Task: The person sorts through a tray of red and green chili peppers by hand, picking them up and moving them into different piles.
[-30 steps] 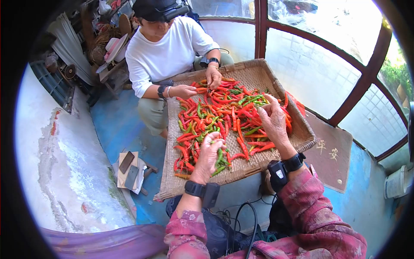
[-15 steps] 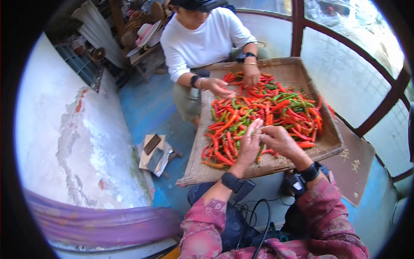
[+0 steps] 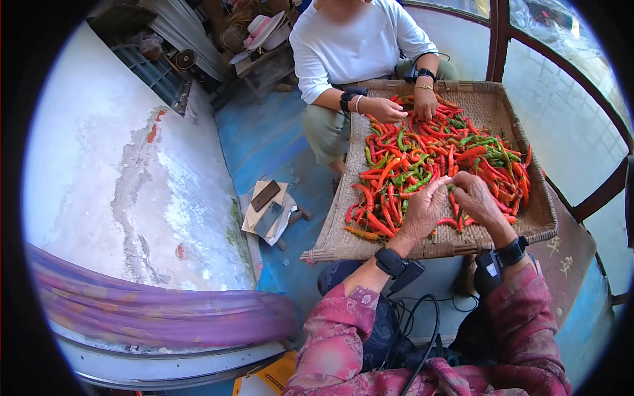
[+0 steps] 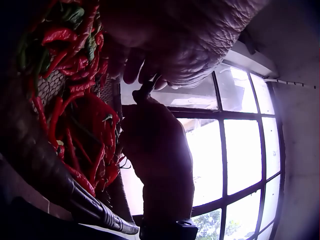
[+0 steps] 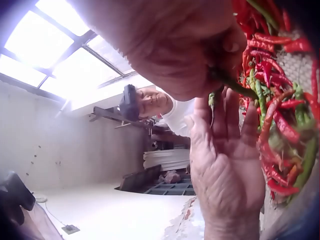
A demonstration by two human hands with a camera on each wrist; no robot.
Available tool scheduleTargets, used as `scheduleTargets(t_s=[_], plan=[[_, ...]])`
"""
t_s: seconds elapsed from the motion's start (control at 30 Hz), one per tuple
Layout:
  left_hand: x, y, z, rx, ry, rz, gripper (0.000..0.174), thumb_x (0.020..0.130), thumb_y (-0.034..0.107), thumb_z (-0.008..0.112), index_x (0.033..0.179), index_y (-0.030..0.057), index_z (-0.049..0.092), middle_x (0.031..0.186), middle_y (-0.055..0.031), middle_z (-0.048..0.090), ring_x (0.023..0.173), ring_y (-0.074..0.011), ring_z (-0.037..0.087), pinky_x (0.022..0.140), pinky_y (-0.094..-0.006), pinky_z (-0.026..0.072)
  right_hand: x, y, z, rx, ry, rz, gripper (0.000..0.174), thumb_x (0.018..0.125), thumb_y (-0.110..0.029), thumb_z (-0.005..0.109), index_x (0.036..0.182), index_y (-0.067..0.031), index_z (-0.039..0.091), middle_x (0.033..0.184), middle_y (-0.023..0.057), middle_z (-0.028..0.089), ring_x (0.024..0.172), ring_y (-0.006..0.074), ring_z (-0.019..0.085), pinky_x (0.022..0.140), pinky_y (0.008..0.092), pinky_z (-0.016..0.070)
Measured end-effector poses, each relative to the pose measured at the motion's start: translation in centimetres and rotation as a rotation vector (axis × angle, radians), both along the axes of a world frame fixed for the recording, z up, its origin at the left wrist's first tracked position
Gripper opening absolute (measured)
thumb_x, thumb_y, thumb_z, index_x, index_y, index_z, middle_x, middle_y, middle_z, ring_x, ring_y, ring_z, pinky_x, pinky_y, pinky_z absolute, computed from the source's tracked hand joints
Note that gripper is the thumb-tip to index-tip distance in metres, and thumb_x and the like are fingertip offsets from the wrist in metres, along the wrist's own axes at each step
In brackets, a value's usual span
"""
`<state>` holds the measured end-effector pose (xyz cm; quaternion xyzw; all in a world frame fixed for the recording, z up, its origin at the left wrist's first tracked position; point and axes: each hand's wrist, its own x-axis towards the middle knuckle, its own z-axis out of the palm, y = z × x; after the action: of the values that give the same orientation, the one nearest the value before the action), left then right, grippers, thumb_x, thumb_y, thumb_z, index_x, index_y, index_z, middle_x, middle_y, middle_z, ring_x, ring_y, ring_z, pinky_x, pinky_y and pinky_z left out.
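Observation:
Both my hands meet over the near edge of a woven tray (image 3: 340, 239) heaped with red and green chili peppers (image 3: 432, 155). My right hand (image 3: 481, 201) pinches a green chili pepper (image 5: 236, 86), which points out from its fingers in the right wrist view. Beside it, my left hand (image 3: 422, 214) has its fingers straight and its palm turned toward the right hand. A small green piece (image 5: 212, 101) lies against those fingers, near the thumb. In the left wrist view, my right hand (image 4: 159, 145) is a dark shape against the window.
Across the tray sits a person in a white top (image 3: 353, 43), both hands at the far peppers. A small stool with a phone (image 3: 265, 195) on it stands left of the tray. Black cables (image 3: 432, 317) hang by my knees, and a purple cloth (image 3: 165, 307) drapes at lower left.
My hands, apart over the peppers at first, have come together at the tray's near edge. The head view has swung left, so the tray sits farther right.

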<state>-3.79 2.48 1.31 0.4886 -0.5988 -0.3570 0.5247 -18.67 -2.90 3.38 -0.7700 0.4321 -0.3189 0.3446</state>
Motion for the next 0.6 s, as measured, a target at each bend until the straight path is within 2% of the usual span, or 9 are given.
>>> scheduleTargets(t_s=[0.1, 0.17, 0.23, 0.3, 0.33, 0.37, 0.4, 0.47, 0.6], plan=[[1.5, -0.2, 1.0, 0.043, -0.14, 0.03, 0.033, 0.095, 0.028, 0.047, 0.114, 0.002, 0.057, 0.099, -0.0126, 0.064, 0.09, -0.0163, 0.061, 0.079, -0.027, 0.0452, -1.5, -1.8, -0.7, -0.286, 0.04, -0.201, 0.011, 0.079, -0.006, 0.052, 0.085, 0.0008, 0.058, 0.07, 0.0198, 0.059, 0.068, 0.0323, 0.061, 0.062, 0.0379, 0.0465], [2.6, -0.8, 0.7, -0.031, -0.221, 0.116, 0.027, 0.091, 0.022, 0.052, 0.107, 0.0016, 0.06, 0.096, -0.0129, 0.064, 0.09, -0.0218, 0.06, 0.079, -0.0301, 0.0458, -2.6, -2.3, 0.7, -0.249, 0.097, -0.35, 0.009, 0.081, -0.008, 0.054, 0.086, -0.0012, 0.057, 0.072, 0.0201, 0.06, 0.07, 0.0334, 0.061, 0.062, 0.0384, 0.0465], [3.9, -1.0, 1.2, -0.279, -0.646, 0.288, 0.021, 0.086, 0.016, 0.056, 0.101, 0.0021, 0.061, 0.093, -0.0119, 0.063, 0.09, -0.0251, 0.058, 0.081, -0.0348, 0.0459, -4.1, -3.1, 0.3, -0.335, 0.058, -0.398, 0.011, 0.082, -0.008, 0.056, 0.091, -0.0018, 0.057, 0.07, 0.0177, 0.059, 0.065, 0.0292, 0.06, 0.061, 0.0374, 0.046], [5.0, -1.3, 0.2, -0.263, -0.722, 0.324, 0.021, 0.081, 0.014, 0.06, 0.099, 0.0037, 0.06, 0.099, -0.0126, 0.06, 0.097, -0.0292, 0.054, 0.082, -0.0399, 0.045, -5.0, -3.6, 0.3, -0.353, 0.026, -0.467, 0.014, 0.083, -0.009, 0.057, 0.095, -0.0025, 0.056, 0.068, 0.0144, 0.057, 0.061, 0.0245, 0.057, 0.059, 0.0358, 0.0452], [5.3, -1.2, -0.1, -0.132, -0.861, 0.323, 0.026, 0.08, 0.016, 0.062, 0.103, 0.0042, 0.058, 0.104, -0.0132, 0.057, 0.099, -0.0309, 0.052, 0.083, -0.0409, 0.0449, -5.4, -3.5, 0.5, -0.321, 0.089, -0.504, 0.019, 0.083, -0.007, 0.057, 0.102, -0.0035, 0.055, 0.066, 0.0088, 0.055, 0.059, 0.0177, 0.054, 0.058, 0.0323, 0.0441], [5.6, -1.1, -0.5, 0.002, -0.996, 0.318, 0.031, 0.079, 0.017, 0.064, 0.106, 0.0047, 0.057, 0.109, -0.0139, 0.054, 0.102, -0.0325, 0.051, 0.083, -0.0418, 0.0449, -5.6, -3.4, 0.7, -0.321, 0.087, -0.504, 0.019, 0.083, -0.007, 0.057, 0.102, -0.0035, 0.055, 0.066, 0.0088, 0.055, 0.059, 0.0177, 0.054, 0.058, 0.0323, 0.0441], [5.5, -1.1, -1.0, 0.053, -1.02, 0.301, 0.041, 0.075, 0.02, 0.068, 0.111, 0.0062, 0.054, 0.114, -0.0153, 0.05, 0.103, -0.0361, 0.048, 0.083, -0.0436, 0.0447, -5.6, -3.2, 0.9, -0.309, 0.014, -0.505, 0.022, 0.083, -0.006, 0.057, 0.105, -0.0038, 0.054, 0.067, 0.0071, 0.055, 0.06, 0.0156, 0.053, 0.058, 0.0308, 0.0441], [5.3, -1.2, -2.0, 0.088, -1.081, 0.246, 0.043, 0.074, 0.021, 0.069, 0.111, 0.0068, 0.053, 0.113, -0.0155, 0.05, 0.102, -0.0366, 0.048, 0.083, -0.0438, 0.0449, -6.2, -3.7, 0.1, -0.297, -0.078, -0.49, 0.031, 0.085, -0.007, 0.057, 0.115, -0.0055, 0.051, 0.068, 0.0047, 0.054, 0.062, 0.0107, 0.051, 0.059, 0.026, 0.0443], [5.0, -1.8, -2.3, 0.151, -1.176, 0.177, 0.042, 0.071, 0.022, 0.072, 0.105, 0.0068, 0.054, 0.108, -0.0179, 0.05, 0.1, -0.0378, 0.049, 0.083, -0.0437, 0.0456, -6.0, -3.5, 0.5, -0.324, -0.172, -0.525, 0.027, 0.085, -0.007, 0.057, 0.111, -0.0036, 0.054, 0.07, 0.0048, 0.055, 0.064, 0.0106, 0.052, 0.061, 0.0256, 0.0448]])
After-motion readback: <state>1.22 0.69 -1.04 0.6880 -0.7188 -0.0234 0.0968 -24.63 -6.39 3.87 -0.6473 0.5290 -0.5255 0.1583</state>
